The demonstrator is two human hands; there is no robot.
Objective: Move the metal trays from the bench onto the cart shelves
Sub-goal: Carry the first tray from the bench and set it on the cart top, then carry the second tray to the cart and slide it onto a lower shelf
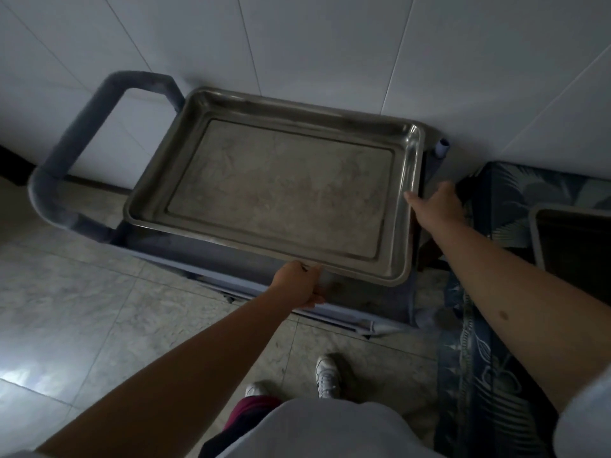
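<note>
1. Nearest the viewer, both bare forearms reach forward and down from the body, which stands close to the cart point(82, 133) so the load can be held over it without leaning far.
2. The left hand point(299, 285) grips the near long edge of the metal tray point(281, 183), fingers curled under the rim and thumb side up. I judge this underhand hold carries the weight while the tray is guided down.
3. The right hand point(436, 201) is out at the tray's right short edge, fingertips touching the rim. Whether the fingers are wrapped round it or only pressed against it I cannot tell.
4. Between the two hands and beyond them, the tray lies roughly level over the cart's top shelf, its far edge near the tiled wall. It looks almost seated; I cannot tell whether it is fully resting.
5. Past the left hand, further left, the cart's looped handle stands free.
6. Right of the right hand, a patterned cloth point(529, 193) covers the bench, with another tray point(532, 219) partly in view.
</note>
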